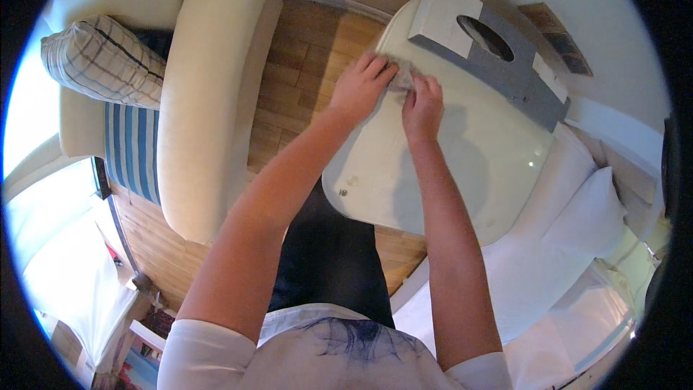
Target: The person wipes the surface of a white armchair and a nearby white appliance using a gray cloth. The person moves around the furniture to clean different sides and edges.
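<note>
A crumpled greyish cloth [399,76] lies at the far left edge of a pale, glossy table [469,166] with rounded corners. My left hand [359,88] reaches over that edge, its fingers curled on the cloth's left part. From the other side my right hand [424,108] grips the cloth with bent fingers and thumb. Both hands are close together, and the fingers cover much of the cloth. Both forearms stretch far forward from the lower edge.
Along the table's back stands a long grey-and-white box [498,43] with a dark oval opening. A cream sofa [209,101] with a checked cushion [101,61] and a blue striped cushion [133,144] is at left. White bedding [534,267] adjoins the table at right. Wooden floor [303,65] shows between.
</note>
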`<state>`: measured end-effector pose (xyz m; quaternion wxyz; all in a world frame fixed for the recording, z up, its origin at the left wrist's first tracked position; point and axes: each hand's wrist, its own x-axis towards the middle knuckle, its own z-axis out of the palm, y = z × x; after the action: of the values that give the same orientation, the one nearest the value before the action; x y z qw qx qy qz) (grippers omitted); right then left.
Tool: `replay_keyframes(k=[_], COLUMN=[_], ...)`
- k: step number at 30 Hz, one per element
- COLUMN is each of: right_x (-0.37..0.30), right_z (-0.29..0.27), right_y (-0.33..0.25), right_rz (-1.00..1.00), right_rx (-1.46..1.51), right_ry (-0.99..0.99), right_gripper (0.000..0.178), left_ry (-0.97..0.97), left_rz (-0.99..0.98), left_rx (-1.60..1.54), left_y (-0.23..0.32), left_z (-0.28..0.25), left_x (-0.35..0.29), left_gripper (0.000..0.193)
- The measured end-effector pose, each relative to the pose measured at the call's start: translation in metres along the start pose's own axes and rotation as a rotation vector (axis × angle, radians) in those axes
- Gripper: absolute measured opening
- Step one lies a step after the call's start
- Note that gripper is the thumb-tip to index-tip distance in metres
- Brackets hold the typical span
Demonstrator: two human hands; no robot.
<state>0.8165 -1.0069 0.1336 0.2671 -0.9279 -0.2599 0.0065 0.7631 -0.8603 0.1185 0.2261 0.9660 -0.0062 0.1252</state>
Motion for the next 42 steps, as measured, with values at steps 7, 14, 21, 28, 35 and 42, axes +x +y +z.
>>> replay_keyframes(k=[7,14,21,28,35,42], right_x=[-0.16,-0.248,-0.193,-0.23,-0.295,-0.272], right_z=[0.001,-0.014,0.012,-0.015,-0.077,-0.061], right_y=[-0.032,-0.067,-0.086,-0.054,0.038,0.021], right_rz=[0.025,0.088,-0.004,-0.023,0.128,0.048], right_rx=[0.091,0.167,0.144,0.134,-0.003,0.078], right_ry=[-0.229,-0.319,-0.244,-0.276,-0.242,-0.18], right_gripper=[0.04,0.033,0.033,0.025,0.026,0.028], left_ry=[-0.231,-0.335,-0.284,-0.361,-0.431,-0.423], left_rz=[-0.059,-0.074,-0.1,-0.042,0.029,-0.167], left_rx=[-0.074,-0.173,-0.053,-0.051,-0.148,-0.142], left_y=[0.039,0.077,0.036,0.075,0.192,0.177], left_z=[-0.032,-0.06,-0.068,-0.055,0.005,0.003], left_x=[-0.153,-0.236,-0.204,-0.231,-0.225,-0.224], left_gripper=[0.042,0.039,0.04,0.041,0.039,0.038])
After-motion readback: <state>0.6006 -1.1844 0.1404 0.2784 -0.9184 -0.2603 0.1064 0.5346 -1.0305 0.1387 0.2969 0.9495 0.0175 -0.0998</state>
